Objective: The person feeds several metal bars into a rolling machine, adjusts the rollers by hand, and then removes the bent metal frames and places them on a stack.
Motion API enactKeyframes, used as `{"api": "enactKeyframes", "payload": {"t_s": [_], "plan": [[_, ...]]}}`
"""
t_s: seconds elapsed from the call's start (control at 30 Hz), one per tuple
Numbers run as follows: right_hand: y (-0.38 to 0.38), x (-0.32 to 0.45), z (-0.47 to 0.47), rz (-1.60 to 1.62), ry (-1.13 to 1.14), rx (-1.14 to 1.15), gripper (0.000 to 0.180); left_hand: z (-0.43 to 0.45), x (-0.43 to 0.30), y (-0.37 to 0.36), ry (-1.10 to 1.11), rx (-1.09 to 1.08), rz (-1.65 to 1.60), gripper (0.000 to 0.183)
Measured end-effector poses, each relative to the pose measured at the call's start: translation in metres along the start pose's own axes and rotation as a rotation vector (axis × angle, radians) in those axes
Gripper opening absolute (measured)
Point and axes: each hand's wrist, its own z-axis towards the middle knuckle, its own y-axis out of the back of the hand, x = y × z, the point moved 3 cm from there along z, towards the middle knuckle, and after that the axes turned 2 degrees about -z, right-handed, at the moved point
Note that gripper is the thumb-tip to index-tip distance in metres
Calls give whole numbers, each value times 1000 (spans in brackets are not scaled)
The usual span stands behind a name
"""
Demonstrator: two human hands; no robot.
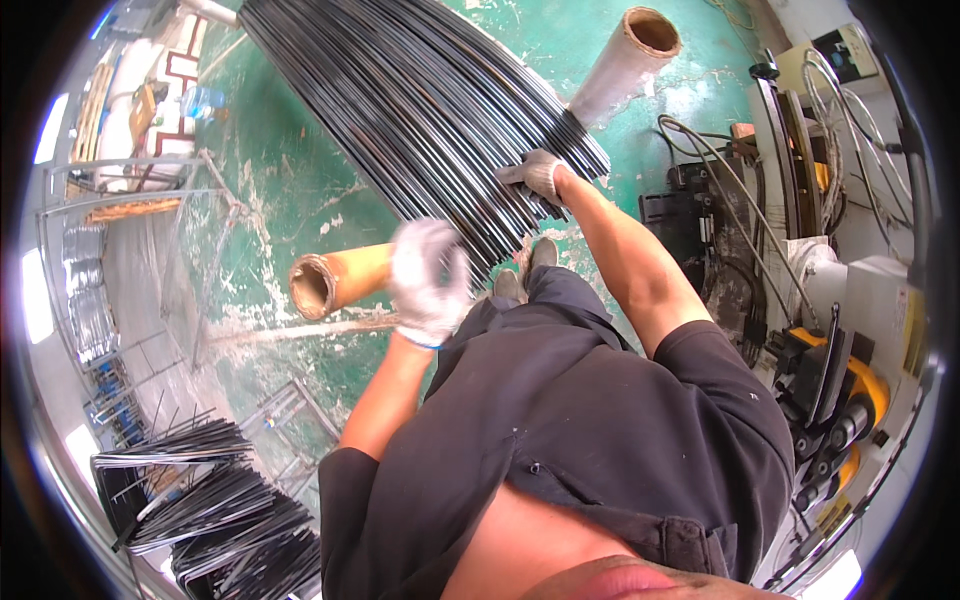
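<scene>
A wide layer of long dark metal rods (420,112) stretches away from my feet, their near ends uneven. My right hand (537,175), in a pale knit work glove, rests on the rods near their right front ends. One finger points left across them; whether the others grip a rod is hidden. My left hand (430,274), also gloved, is motion-blurred beside the left front corner of the rods. Its fingers look curled, but I cannot tell whether anything is in them. Just behind it an orange-brown cardboard tube (341,277) sticks out to the left.
A whitish cardboard tube (626,64) sticks out at the right of the rods. Machinery with cables (712,225) and yellow-black machine parts (832,405) line the right side. Bundles of bent dark rods (217,510) stand lower left, near a metal frame (292,420). Green worn floor (300,195) lies between.
</scene>
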Motion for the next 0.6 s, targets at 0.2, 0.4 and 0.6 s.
{"api": "enactKeyframes", "payload": {"t_s": [0.2,0.4,0.6], "plan": [[-3,-6,-79,-191,-37,-45,29,-59,68,-90,651,142,-596,19],[1,-82,-245,-575,-162,-193,29,-58,114,-144,1223,245,-1166,37],[-43,-214,-470,-643,-491,-337,35,-28,106,-217,1510,255,-1985,42]]}}
